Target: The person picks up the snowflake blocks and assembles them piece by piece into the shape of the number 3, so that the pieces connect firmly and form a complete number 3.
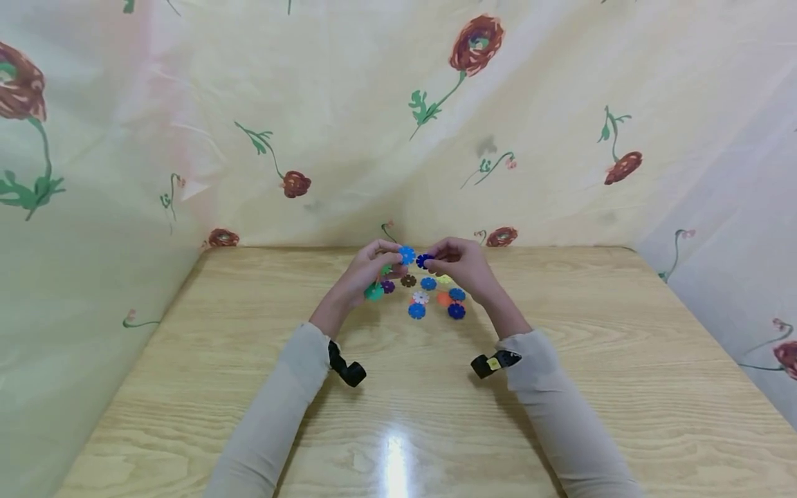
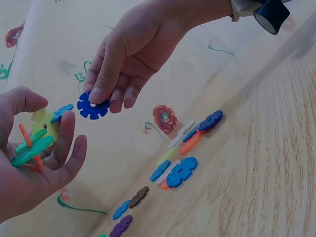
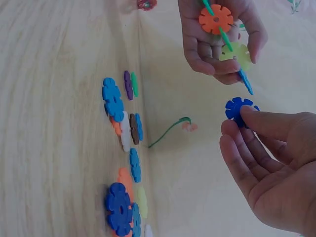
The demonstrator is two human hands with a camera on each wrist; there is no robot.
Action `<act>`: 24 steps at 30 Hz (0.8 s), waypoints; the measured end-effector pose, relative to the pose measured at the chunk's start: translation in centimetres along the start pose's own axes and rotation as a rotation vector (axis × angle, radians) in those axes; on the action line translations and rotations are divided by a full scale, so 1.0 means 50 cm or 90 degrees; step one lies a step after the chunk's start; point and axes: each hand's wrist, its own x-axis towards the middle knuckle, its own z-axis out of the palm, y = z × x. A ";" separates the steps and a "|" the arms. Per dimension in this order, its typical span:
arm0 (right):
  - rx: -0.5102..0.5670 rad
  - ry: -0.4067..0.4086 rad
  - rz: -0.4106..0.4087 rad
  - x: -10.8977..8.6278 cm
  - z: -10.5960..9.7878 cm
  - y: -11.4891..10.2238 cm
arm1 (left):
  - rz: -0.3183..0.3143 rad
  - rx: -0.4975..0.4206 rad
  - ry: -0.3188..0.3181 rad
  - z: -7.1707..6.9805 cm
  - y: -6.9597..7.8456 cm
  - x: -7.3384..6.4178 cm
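Note:
My left hand (image 1: pixel 363 274) holds a small chain of joined, notched plastic discs. In the right wrist view it includes an orange disc (image 3: pixel 216 19), a green disc (image 3: pixel 225 38) seen edge-on, a pale yellow disc (image 3: pixel 236 55) pinched at the fingertips, and a light blue disc (image 3: pixel 245 82) at the end. My right hand (image 1: pixel 465 268) pinches a dark blue notched disc (image 2: pixel 93 105) between thumb and fingers. A small gap separates that disc from the light blue one. Both hands are raised above the table's far part.
Loose discs lie on the wooden table (image 1: pixel 398 387) beneath the hands, among them a brown disc (image 1: pixel 408 281), a purple disc (image 2: pixel 121 225), a white disc (image 1: pixel 420 297) and several blue ones. Some overlap. A flower-patterned cloth (image 1: pixel 349 138) stands behind the table.

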 end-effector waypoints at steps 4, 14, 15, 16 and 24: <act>0.002 0.010 -0.012 -0.002 0.006 0.004 | 0.000 0.002 0.007 0.003 0.002 -0.004; -0.045 0.043 -0.089 -0.010 0.014 -0.006 | 0.016 -0.014 -0.001 0.009 -0.001 -0.002; -0.049 0.046 -0.097 -0.009 0.015 -0.006 | 0.016 -0.014 -0.001 0.009 -0.001 -0.002; -0.050 0.049 -0.103 -0.009 0.017 -0.006 | 0.016 -0.013 -0.002 0.009 -0.002 -0.001; -0.058 0.063 -0.125 -0.005 0.021 -0.008 | 0.018 -0.016 0.006 0.011 -0.001 -0.002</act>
